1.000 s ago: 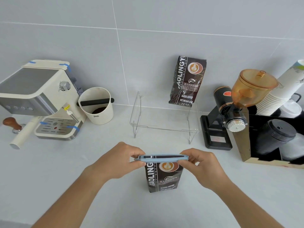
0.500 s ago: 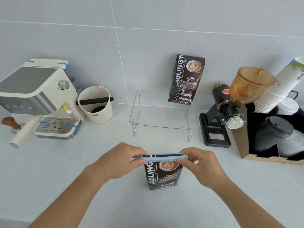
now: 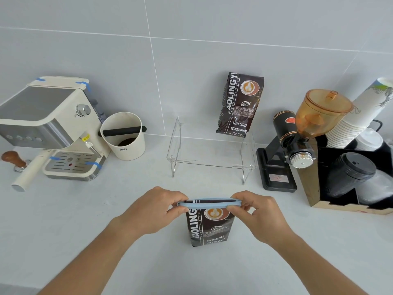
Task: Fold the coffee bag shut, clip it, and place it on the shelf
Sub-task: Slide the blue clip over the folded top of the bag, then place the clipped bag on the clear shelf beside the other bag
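- Pale grey counter (image 3: pixel 63 220) up front, matte and plain, with big grey wall tiles (image 3: pixel 85 56) rising behind it, thin pale grout lines between them.
- Centre stage: the coffee bag (image 3: pixel 209 227) stands upright on the counter, near the front edge, top folded over.
- A light-blue clip (image 3: pixel 209 203) lies across that folded top.
- Left hand (image 3: pixel 153 211) is closed in a pinch on the clip's left end; right hand (image 3: pixel 258 216) pinches the right end the same way.
- Behind the bag, well apart, a clear shelf (image 3: pixel 212 165) sits against the wall, and a second coffee bag (image 3: pixel 240 105) stands on its right rear part, leaning on the tiles.
- Far left: a cream espresso machine (image 3: pixel 49 126), a wooden-handled tamper (image 3: pixel 13 159) beside it, and a cream knock box (image 3: pixel 124 136).
- Right side: a black grinder (image 3: pixel 297 137) with an amber hopper, then stacked paper cups (image 3: pixel 361 111) and black lids (image 3: pixel 350 173) in a box.
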